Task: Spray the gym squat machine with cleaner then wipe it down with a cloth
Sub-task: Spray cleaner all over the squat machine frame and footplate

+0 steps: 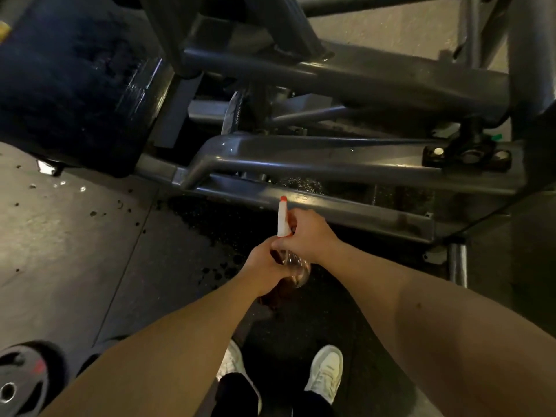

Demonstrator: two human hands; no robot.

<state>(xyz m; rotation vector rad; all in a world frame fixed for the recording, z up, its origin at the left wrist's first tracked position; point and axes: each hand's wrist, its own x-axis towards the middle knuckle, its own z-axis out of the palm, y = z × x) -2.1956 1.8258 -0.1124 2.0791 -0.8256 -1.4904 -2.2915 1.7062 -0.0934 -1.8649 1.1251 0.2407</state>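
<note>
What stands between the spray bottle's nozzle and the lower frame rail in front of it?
Nothing visible. The spray bottle, gripped by the left hand and right hand, points its orange tip at the lower frame rail, with no object between them.

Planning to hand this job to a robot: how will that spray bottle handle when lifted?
The spray bottle looks like clear plastic, so probably light and slightly squeezable. Its long white head may make it top-heavy, apt to tip. The wet floor hints its surface could be slippery.
</note>
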